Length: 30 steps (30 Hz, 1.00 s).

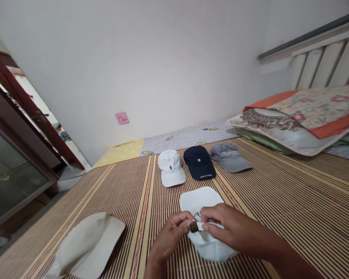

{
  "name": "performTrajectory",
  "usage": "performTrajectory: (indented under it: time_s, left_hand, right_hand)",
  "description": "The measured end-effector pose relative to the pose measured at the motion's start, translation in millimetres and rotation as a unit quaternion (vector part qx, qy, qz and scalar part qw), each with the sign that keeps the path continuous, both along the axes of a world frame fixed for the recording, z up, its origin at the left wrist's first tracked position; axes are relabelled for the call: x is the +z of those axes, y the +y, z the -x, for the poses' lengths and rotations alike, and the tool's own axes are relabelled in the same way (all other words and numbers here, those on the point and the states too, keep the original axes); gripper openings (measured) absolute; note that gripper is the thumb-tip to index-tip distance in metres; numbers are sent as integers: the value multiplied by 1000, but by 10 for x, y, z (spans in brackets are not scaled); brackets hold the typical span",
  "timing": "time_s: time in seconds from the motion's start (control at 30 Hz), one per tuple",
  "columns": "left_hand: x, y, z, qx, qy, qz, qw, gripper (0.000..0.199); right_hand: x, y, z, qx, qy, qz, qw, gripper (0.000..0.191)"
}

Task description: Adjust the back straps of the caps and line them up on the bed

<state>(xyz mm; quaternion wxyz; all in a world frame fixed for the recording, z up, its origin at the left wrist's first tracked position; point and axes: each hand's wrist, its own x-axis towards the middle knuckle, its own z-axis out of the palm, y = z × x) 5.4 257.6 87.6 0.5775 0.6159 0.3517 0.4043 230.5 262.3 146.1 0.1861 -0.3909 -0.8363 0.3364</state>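
A white baseball cap point(212, 248) lies on the striped mat right in front of me, its brim point(202, 195) pointing away. Across its back runs a strap with a dark metal buckle point(194, 227). My left hand point(174, 232) pinches the strap at the buckle's left side. From the right, my right hand point(227, 224) grips the white strap between thumb and fingers, just beside the buckle. Part of the cap is hidden behind both hands. To the left rests a beige cap point(87, 244) on its side.
Beyond the hands sit another white cap point(171, 166), a navy cap point(199, 162) and a grey cap point(229, 157) in a row. Pillows point(302, 120) are stacked at the right by a radiator point(325, 64). A wall point(174, 69) closes the far side; a doorway stands left.
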Motion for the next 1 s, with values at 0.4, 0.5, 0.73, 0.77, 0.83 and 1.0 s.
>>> performTrajectory:
  time_s: [0.4, 0.5, 0.73, 0.77, 0.83, 1.0]
  left_hand:
    - [27, -7, -7, 0, 13, -1, 1000, 42]
    - [19, -1, 7, -3, 3, 2, 1000, 42]
    - [10, 17, -8, -6, 1, 12, 1000, 43]
    - [15, 15, -14, -6, 2, 17, 1000, 44]
    - [25, 12, -27, -2, 1, 23, 1000, 45]
    - [58, 8, -46, 7, 8, 21, 1000, 43]
  right_hand:
    - [16, -1, 31, -16, 2, 15, 1000, 14]
    - [38, 32, -81, -16, 8, 58, 998, 14]
    - [-24, 115, -223, 8, -14, 14, 1000, 21]
    - [-35, 115, -213, 13, -12, 17, 1000, 23]
    - [-49, 107, -191, 18, -10, 23, 1000, 25]
    - [-46, 83, -167, 25, 12, 45, 999, 25]
